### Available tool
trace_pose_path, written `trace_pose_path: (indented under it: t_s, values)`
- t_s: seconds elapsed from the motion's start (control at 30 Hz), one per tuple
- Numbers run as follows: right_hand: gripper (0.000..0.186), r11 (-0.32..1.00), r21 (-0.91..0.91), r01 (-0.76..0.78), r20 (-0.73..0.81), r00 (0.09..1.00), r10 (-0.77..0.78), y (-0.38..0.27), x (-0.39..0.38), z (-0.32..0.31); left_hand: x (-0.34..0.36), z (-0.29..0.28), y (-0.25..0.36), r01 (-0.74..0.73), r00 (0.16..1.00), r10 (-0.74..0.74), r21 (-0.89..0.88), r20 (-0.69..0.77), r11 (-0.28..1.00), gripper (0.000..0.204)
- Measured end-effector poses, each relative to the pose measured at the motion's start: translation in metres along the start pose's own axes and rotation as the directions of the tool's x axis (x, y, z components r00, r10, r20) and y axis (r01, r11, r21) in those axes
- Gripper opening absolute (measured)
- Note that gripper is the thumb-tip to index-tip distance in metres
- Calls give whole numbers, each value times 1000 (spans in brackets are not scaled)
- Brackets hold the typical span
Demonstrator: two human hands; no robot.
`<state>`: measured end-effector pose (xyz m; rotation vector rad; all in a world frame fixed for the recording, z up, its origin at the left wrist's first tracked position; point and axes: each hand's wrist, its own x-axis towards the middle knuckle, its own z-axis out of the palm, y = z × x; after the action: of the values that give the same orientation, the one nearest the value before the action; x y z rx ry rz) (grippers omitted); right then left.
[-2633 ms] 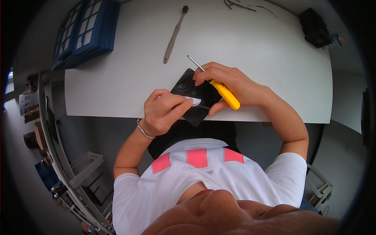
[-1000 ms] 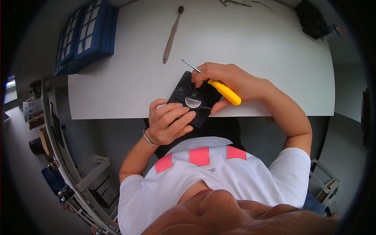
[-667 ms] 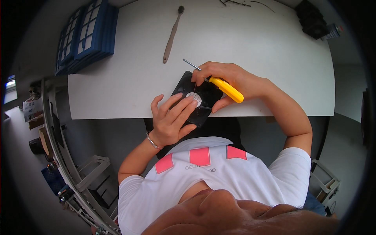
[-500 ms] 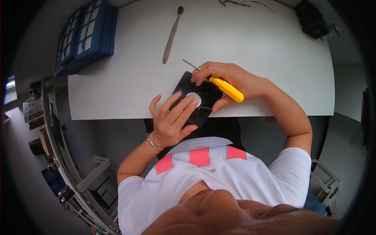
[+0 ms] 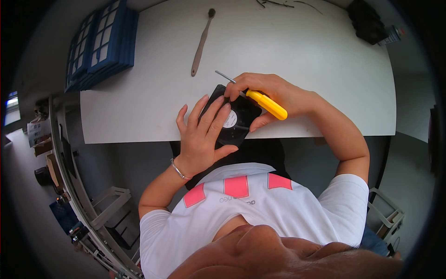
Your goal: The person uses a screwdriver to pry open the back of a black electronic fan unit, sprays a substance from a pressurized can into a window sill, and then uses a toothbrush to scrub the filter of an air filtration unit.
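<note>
A square black cooling fan [image 5: 240, 132] with a round white label [image 5: 230, 119] sits at the table's near edge, its near corner jutting past it. Across its left side lies my left hand [image 5: 200, 135], fingers outstretched and spread, fingertips toward the far corner and thumb along the near corner. My right hand [image 5: 269, 91] is closed round a screwdriver [image 5: 265, 104] with a yellow handle; its metal shaft points to the far left. That hand's fingertips also touch the fan's far side, and its thumb rests at the right corner. Part of the fan is hidden under both hands.
A brown-handled brush [image 5: 200, 52] lies beyond the fan on the white table [image 5: 153, 93]. Blue-framed panels [image 5: 104, 42] are stacked at the far left. Black parts [image 5: 367, 23] and a spray can [image 5: 393, 35] stand at the far right, thin dark strips [image 5: 278, 4] at the back.
My left hand's fingers have slid off the label toward the fan's far left, uncovering more of the label. My right hand keeps its grip on the screwdriver, nearly unmoved.
</note>
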<state>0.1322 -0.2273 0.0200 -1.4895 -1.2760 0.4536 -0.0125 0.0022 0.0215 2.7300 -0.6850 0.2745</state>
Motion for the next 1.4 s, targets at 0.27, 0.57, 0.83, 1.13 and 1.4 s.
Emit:
trace_pose_path:
  t_s: [0.27, 0.57, 0.83, 1.13, 1.4]
  values:
    - [66, 1000, -23, 6, -7, 1000, -6, -1, 0, -3, 8, -6, 5, -77, 997, 76, -11, -19, 997, 70]
    - [65, 1000, 1, 2, -12, 1000, -2, 1, 1, -2, 0, -6, 9, -102, 994, 102, -13, 32, 995, 63]
    - [63, 1000, -27, 14, -34, 999, -15, -1, 0, -2, 2, -9, -2, -107, 994, 106, 28, 24, 994, 70]
    - [65, 999, -26, -28, -41, 999, 27, -6, 4, -5, 14, -24, -18, -92, 995, 90, -48, -42, 995, 59]
    - [40, 953, -253, -170, -463, 886, 35, 0, 0, 4, 85, -32, -18, -301, 945, 269, -176, -186, 937, 62]
